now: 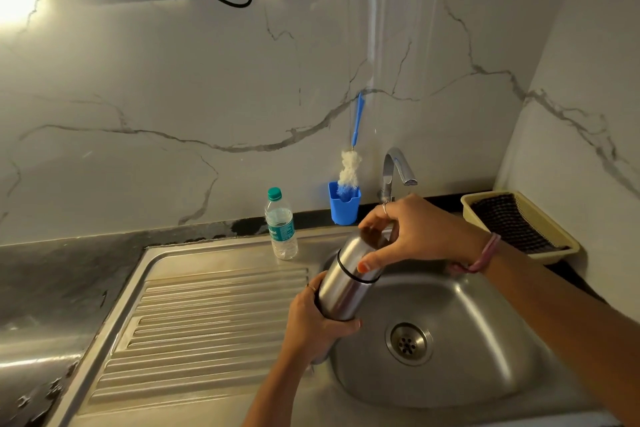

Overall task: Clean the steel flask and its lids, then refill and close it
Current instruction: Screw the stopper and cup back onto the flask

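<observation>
Head view is filled, largest first, by the steel sink (pixel 467 388) and its ribbed drainboard (pixel 207 322). Over the basin's left rim the steel flask (pixel 346 288) is held tilted, its top leaning away toward the tap (pixel 398 166). Its lower body is gripped by the left hand (pixel 311 326), while the outer lid (pixel 360 253) is clasped by the curled fingers of the right hand (pixel 415 232). The flask is judged rigid, smooth and likely slippery when wet, so a full wrap around the body is advised. Behind are seen a plastic water bottle (pixel 281 224) and a bottle brush (pixel 349 170) in a blue holder (pixel 343 208).
</observation>
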Demonstrator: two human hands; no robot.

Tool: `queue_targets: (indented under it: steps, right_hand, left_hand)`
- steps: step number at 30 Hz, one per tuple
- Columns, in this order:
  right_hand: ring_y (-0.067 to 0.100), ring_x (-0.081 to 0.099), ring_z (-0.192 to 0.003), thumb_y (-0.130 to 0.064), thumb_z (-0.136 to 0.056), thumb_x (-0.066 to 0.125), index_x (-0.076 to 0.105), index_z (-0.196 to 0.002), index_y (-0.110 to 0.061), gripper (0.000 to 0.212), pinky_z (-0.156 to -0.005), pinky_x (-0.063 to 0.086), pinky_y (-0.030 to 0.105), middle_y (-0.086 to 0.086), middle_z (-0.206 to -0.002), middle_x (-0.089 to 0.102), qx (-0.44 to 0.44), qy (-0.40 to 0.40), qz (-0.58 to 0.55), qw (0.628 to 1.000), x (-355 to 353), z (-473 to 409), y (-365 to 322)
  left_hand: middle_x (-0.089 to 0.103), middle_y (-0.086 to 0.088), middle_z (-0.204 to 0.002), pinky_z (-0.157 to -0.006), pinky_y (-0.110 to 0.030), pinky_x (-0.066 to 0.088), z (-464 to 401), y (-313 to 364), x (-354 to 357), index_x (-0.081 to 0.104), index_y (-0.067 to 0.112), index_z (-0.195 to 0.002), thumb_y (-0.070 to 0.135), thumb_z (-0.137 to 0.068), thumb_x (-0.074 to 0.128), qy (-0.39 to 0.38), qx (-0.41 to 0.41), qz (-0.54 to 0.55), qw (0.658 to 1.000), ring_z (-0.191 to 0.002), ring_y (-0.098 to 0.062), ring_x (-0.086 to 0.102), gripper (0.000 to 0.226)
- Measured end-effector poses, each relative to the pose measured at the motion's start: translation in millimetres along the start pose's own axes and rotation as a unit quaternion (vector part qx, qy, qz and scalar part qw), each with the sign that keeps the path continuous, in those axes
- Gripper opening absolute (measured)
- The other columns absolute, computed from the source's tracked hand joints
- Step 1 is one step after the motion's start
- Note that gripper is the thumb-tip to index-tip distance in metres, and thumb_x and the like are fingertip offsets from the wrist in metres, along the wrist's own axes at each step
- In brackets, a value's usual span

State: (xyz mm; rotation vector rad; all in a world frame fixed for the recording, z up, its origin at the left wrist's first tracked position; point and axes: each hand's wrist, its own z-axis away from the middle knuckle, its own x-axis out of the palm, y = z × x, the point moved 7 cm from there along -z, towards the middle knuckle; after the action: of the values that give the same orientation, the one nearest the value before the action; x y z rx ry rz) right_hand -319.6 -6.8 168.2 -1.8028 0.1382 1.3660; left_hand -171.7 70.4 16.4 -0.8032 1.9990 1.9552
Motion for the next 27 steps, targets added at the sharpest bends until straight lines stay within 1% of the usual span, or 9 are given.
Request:
queue_targets:
  steps: [5, 8, 10, 12, 14, 16, 18, 21, 27]
  right_hand:
    - [-0.001, 0.061, -0.085, -0.058, -0.066, 0.077, 0.062, -0.116, -0.022, 0.064, -0.072, 0.045, 0.008, -0.012, -0.099, 0.066, 0.008, 0.036, 0.031, 0.999, 4, 0, 3]
    - [0.002, 0.061, -0.083, -0.063, -0.076, 0.066, 0.056, -0.126, -0.020, 0.067, -0.071, 0.045, 0.007, -0.008, -0.106, 0.064, -0.056, 0.056, 0.122, 0.989, 9, 5, -5]
    - [0.007, 0.064, -0.084, -0.064, -0.085, 0.054, 0.043, -0.139, -0.019, 0.071, -0.067, 0.051, 0.014, 0.000, -0.123, 0.059, -0.176, 0.061, 0.244, 0.952, 17, 11, -15]
    - [0.012, 0.067, -0.083, -0.060, -0.089, 0.049, 0.036, -0.142, -0.018, 0.070, -0.058, 0.054, 0.018, 0.008, -0.134, 0.048, -0.299, 0.081, 0.329, 0.892, 23, 20, -18]
    - [0.017, 0.068, -0.085, -0.056, -0.088, 0.052, 0.035, -0.139, -0.020, 0.065, -0.056, 0.056, 0.023, 0.014, -0.138, 0.040, -0.390, 0.102, 0.347, 0.847, 29, 26, -19]
    - [0.021, 0.067, -0.088, -0.054, -0.085, 0.059, 0.040, -0.134, -0.022, 0.061, -0.058, 0.056, 0.026, 0.014, -0.135, 0.041, -0.440, 0.116, 0.327, 0.828, 34, 25, -20]
    - [0.021, 0.065, -0.081, -0.054, -0.085, 0.061, 0.045, -0.126, -0.021, 0.055, -0.055, 0.054, 0.026, 0.012, -0.124, 0.050, -0.457, 0.128, 0.317, 0.821, 35, 23, -25]
    - [0.019, 0.058, -0.066, -0.049, -0.091, 0.052, 0.049, -0.113, -0.019, 0.038, -0.049, 0.047, 0.027, 0.009, -0.100, 0.059, -0.473, 0.133, 0.307, 0.815, 34, 23, -34]
    - [0.016, 0.052, -0.059, -0.036, -0.095, 0.042, 0.050, -0.106, -0.019, 0.022, -0.050, 0.040, 0.024, 0.007, -0.087, 0.057, -0.430, 0.145, 0.269, 0.850, 33, 16, -47]
  left_hand:
    - [0.053, 0.025, -0.098, -0.069, -0.003, 0.044, 0, -3, 2, 0.041, 0.040, -0.117, 0.026, -0.055, 0.094, -0.001, -0.004, 0.005, 1.000, -0.089, 0.002, 0.056, 0.083]
    - [0.056, 0.023, -0.098, -0.068, -0.008, 0.047, -1, -8, 1, 0.044, 0.041, -0.115, 0.028, -0.052, 0.095, -0.017, -0.019, 0.017, 1.000, -0.090, 0.001, 0.058, 0.081]
    - [0.063, 0.016, -0.100, -0.074, -0.017, 0.053, -4, -12, -1, 0.051, 0.041, -0.109, 0.033, -0.046, 0.093, -0.041, -0.027, 0.025, 0.998, -0.091, -0.005, 0.062, 0.076]
    - [0.066, 0.010, -0.103, -0.081, -0.029, 0.057, -7, -13, -4, 0.055, 0.039, -0.111, 0.040, -0.041, 0.090, -0.078, -0.036, 0.022, 0.996, -0.093, -0.008, 0.064, 0.078]
    - [0.066, 0.010, -0.106, -0.086, -0.032, 0.057, -9, -9, -6, 0.056, 0.038, -0.115, 0.038, -0.043, 0.090, -0.131, -0.030, -0.004, 0.991, -0.096, -0.007, 0.062, 0.079]
    - [0.065, 0.012, -0.106, -0.087, -0.028, 0.055, -10, -4, -6, 0.055, 0.039, -0.111, 0.029, -0.051, 0.093, -0.170, -0.024, -0.027, 0.985, -0.097, -0.006, 0.061, 0.072]
    - [0.065, 0.013, -0.105, -0.086, -0.026, 0.055, -10, -1, -7, 0.056, 0.040, -0.107, 0.023, -0.054, 0.093, -0.182, -0.027, -0.029, 0.983, -0.096, -0.005, 0.061, 0.067]
    - [0.066, 0.010, -0.107, -0.085, -0.027, 0.055, -9, -1, -6, 0.057, 0.037, -0.112, 0.026, -0.052, 0.093, -0.192, -0.025, -0.031, 0.981, -0.097, -0.008, 0.061, 0.071]
    - [0.066, 0.009, -0.099, -0.070, -0.015, 0.051, -3, 5, -10, 0.058, 0.036, -0.103, 0.014, -0.054, 0.093, -0.152, -0.028, 0.010, 0.988, -0.090, -0.008, 0.062, 0.064]
